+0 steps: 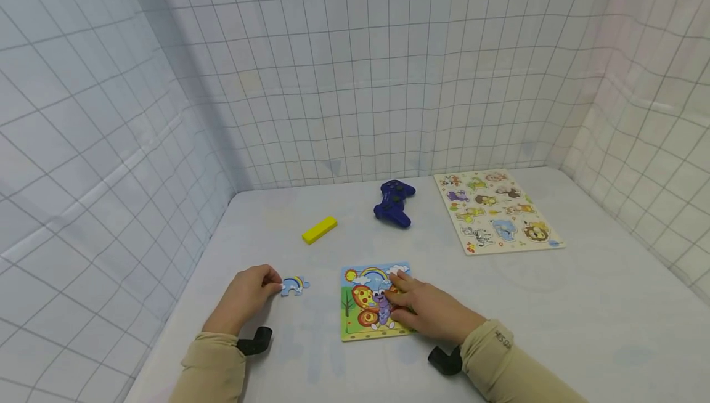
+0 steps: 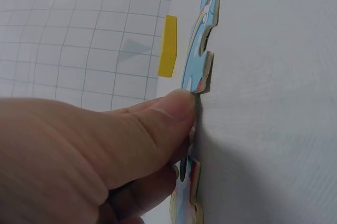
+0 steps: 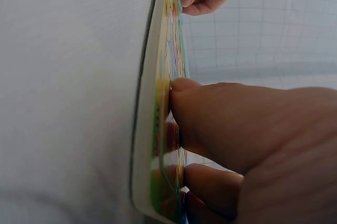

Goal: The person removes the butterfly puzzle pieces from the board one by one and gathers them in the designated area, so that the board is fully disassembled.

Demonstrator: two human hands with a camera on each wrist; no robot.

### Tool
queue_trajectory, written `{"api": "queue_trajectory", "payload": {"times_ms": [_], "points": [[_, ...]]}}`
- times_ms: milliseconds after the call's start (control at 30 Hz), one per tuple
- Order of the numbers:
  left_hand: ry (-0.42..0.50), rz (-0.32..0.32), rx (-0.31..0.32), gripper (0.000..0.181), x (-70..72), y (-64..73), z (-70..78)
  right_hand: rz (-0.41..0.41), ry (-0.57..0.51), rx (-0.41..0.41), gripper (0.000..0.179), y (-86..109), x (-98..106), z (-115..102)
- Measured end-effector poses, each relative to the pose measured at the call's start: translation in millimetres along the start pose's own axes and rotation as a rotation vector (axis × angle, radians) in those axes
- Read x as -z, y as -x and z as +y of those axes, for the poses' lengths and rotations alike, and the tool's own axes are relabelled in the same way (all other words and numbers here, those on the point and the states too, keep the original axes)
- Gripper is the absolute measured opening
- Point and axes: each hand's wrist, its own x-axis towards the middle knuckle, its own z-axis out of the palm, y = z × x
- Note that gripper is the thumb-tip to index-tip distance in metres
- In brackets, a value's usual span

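A light-blue puzzle piece [image 1: 294, 285] with a rainbow on it is at the left of the table. My left hand [image 1: 249, 292] pinches its left end between thumb and fingers; the piece [image 2: 199, 50] shows past the thumb in the left wrist view. Below the fingers there, another stretch of puzzle edge [image 2: 184, 197] appears; I cannot tell whether it is a separate piece. In front of me lies a square butterfly puzzle [image 1: 355, 323]. My right hand [image 1: 435, 310] rests over its right side, fingers spread and fingertips on the picture, hiding part of it.
Beyond the puzzle lie a yellow block [image 1: 319, 230] and a dark blue game controller [image 1: 395, 203]. At the back right is a wooden animal puzzle board [image 1: 493, 212]. White grid-patterned curtains [image 1: 333, 70] hang behind and beside the white table [image 1: 554, 317].
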Motion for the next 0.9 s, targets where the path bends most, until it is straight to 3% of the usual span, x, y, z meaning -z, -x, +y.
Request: {"api": "queue_trajectory", "payload": {"times_ms": [233,367,467,567,667,800,900], "points": [[-0.009,-0.004,-0.005,0.009,-0.2,-1.0,0.5,0.006,0.006,0.006,0.047,0.0,-0.2,0.9],[-0.018,0.039,-0.025,0.012,0.4,-0.6,3.9,0.002,0.003,0.01,0.047,0.3,0.7,0.1],[0.02,0.107,-0.067,0.014,-1.0,1.0,14.6,0.002,0.005,0.01,0.047,0.6,1.8,-1.8],[0.105,0.148,-0.126,0.015,-8.3,2.4,35.9,0.004,-0.002,0.017,0.046,0.0,3.8,-4.0],[0.172,0.086,-0.194,0.015,-21.6,-0.3,62.4,0.006,-0.001,0.023,0.046,-0.8,4.6,-3.5],[0.166,-0.117,-0.259,0.016,-41.0,-11.6,92.8,0.015,-0.003,0.026,0.046,-0.8,3.4,0.0],[0.141,-0.207,-0.281,0.017,-51.7,-19.7,108.8,0.02,-0.019,0.034,0.045,-1.1,1.8,1.4]]}}
